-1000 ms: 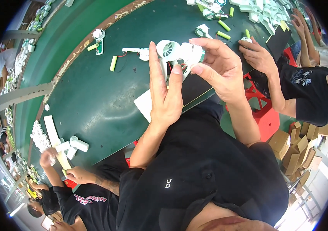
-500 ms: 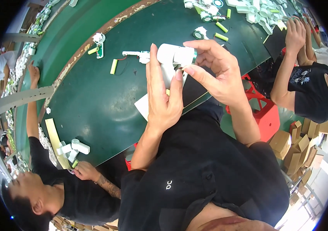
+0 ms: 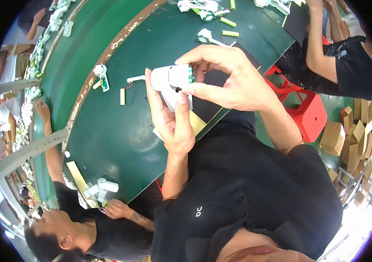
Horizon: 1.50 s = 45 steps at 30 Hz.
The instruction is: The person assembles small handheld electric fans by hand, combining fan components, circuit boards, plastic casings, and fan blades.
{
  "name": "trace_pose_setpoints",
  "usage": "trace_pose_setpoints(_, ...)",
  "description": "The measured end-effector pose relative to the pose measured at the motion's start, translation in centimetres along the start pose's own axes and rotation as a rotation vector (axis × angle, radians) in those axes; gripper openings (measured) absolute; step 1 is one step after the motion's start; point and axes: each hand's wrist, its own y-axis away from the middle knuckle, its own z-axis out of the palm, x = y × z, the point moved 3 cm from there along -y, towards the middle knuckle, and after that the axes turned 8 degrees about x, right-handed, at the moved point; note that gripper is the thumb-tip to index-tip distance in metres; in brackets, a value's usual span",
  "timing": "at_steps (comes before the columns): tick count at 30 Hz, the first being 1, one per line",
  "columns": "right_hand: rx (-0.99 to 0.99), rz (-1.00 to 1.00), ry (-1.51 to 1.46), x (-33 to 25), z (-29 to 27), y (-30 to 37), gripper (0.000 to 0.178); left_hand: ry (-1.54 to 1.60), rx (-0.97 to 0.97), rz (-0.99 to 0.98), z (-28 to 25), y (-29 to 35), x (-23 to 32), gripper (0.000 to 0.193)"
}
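Observation:
Over the table I hold a white plastic housing (image 3: 162, 78), shaped like a small hair dryer with a round barrel and a short handle. My left hand (image 3: 175, 126) grips it, fingers behind the barrel and thumb by the handle. At the barrel's right end, my right hand (image 3: 234, 78) pinches a white end piece with a green ring (image 3: 190, 73) between thumb and fingers. A small dark gap shows under the barrel near both thumbs. Just beyond my left fingertips lies a slim white part (image 3: 135, 79), with a red wire and a green cylindrical battery (image 3: 123, 97) nearby.
A green conveyor belt (image 3: 89, 26) runs along the far left. Wired assemblies (image 3: 205, 8) and loose batteries (image 3: 230, 33) lie at the table's far side. A co-worker's hand (image 3: 118, 208) is by white parts at lower left. A red stool (image 3: 310, 118) and cardboard boxes (image 3: 332, 139) stand right.
The whole view has shifted, and my hands with the housing appear farther left. The end piece sits straighter in line with the barrel. Both hands keep their hold.

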Motion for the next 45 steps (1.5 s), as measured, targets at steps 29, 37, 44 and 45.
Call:
trace_pose_setpoints(29,-0.186,0.089,-0.048,0.6,-1.5,-0.7,0.027,-0.176,0.066,0.161,-0.1,0.0,0.6,0.071)
trace_pose_setpoints(37,-0.175,0.121,-0.023,1.3,-0.8,-0.2,0.033,-0.164,0.048,0.067,-0.3,-0.6,0.3,0.068)
trace_pose_setpoints(44,-0.111,0.046,0.084,2.4,-0.3,0.8,0.034,-0.197,-0.068,-0.050,-1.1,-0.9,-0.8,0.066)
trace_pose_setpoints(45,-0.119,0.047,0.083,2.7,0.1,1.1,0.034,-0.239,-0.095,-0.059,-1.1,-0.9,-1.0,0.066)
